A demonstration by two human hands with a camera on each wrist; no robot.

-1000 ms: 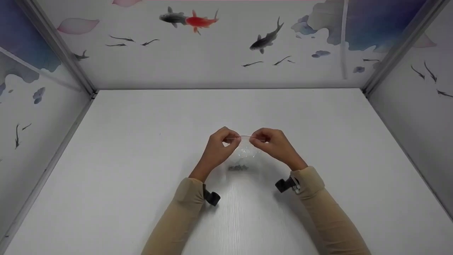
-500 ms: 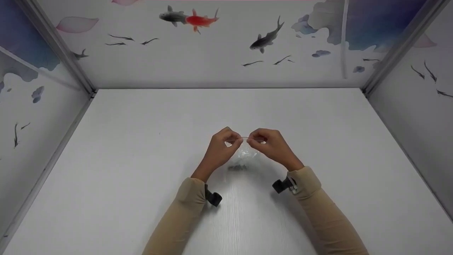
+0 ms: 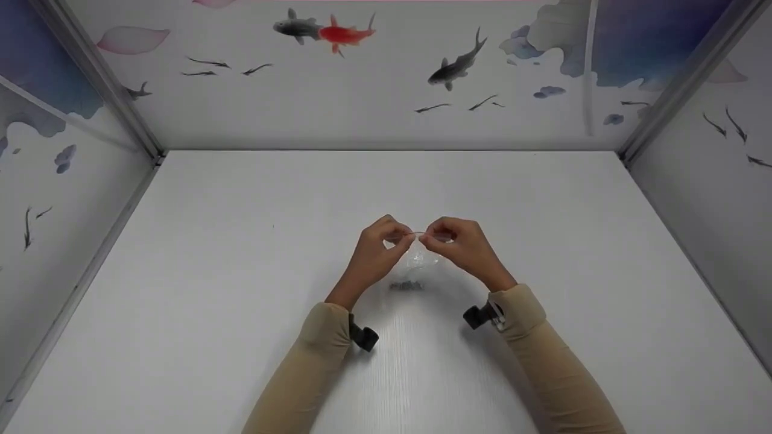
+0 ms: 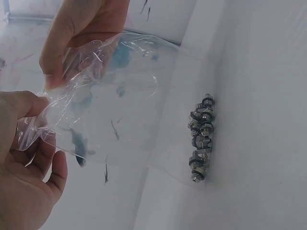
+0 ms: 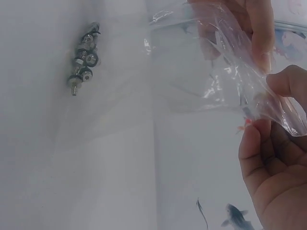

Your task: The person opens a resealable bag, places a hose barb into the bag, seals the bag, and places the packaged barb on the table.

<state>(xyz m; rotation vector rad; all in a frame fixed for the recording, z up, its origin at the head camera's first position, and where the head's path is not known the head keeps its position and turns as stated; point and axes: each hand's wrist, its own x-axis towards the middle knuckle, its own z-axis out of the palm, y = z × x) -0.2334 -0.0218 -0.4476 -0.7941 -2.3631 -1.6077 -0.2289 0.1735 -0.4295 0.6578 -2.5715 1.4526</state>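
A clear plastic zip bag [image 4: 134, 110] hangs between my hands, its top edge uppermost. Small metal screws with dark washers [image 4: 201, 139] lie in a row along its bottom; in the head view these metal pieces [image 3: 407, 285] look like a dark strip. My left hand [image 3: 380, 250] pinches the bag's top edge between thumb and fingers. On the other side of the same edge, my right hand [image 3: 467, 247] pinches it in the same way, with a small gap between the thumbs. Whether the zip is closed cannot be told. Some fingertips are hidden behind the film.
A white table [image 3: 241, 271] lies beneath the hands. Printed panels with fish and petals [image 3: 362, 108] wall it in at the back and both sides. Each cuff carries a small black camera, one on the left wrist [image 3: 363, 339] and one on the right wrist [image 3: 476, 316].
Both hands have come slightly closer together along the bag's top edge, mostly in the first half second. The pinch grips stay, and the bag hangs in about the same place.
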